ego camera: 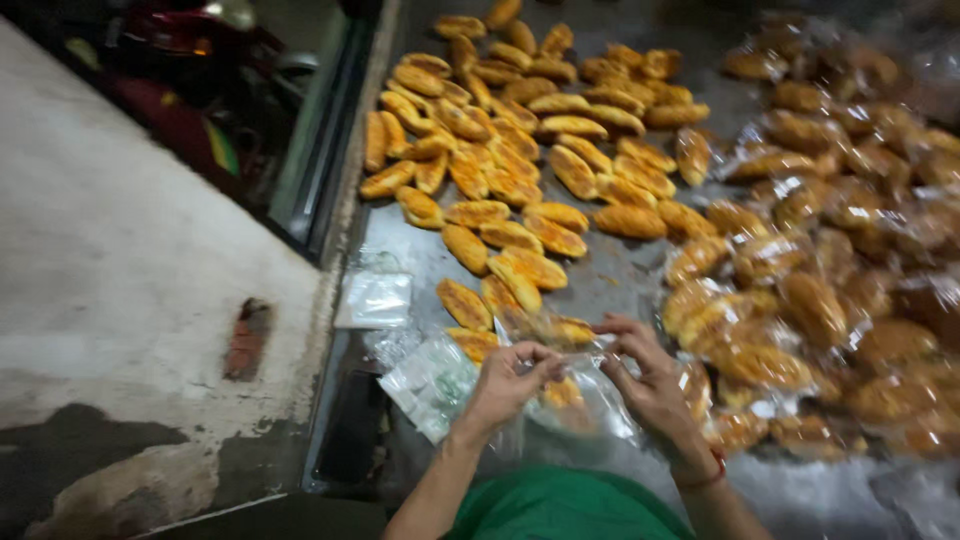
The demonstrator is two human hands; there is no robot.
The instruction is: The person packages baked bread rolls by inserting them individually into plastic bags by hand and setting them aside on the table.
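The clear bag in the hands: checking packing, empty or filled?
Filled: a bun shows inside the clear bag, held by left hand and right hand.

Dozens of unwrapped buns (pixel 520 170), dozens of bagged buns (pixel 830 250), two hands (pixel 510 385)

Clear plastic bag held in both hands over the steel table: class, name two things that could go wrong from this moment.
1. The clear plastic bag is pinched only at its top by the left hand and right hand; the bun inside could slip out.
2. Unwrapped buns lie crowded near the table edge; a nudge might push some off.
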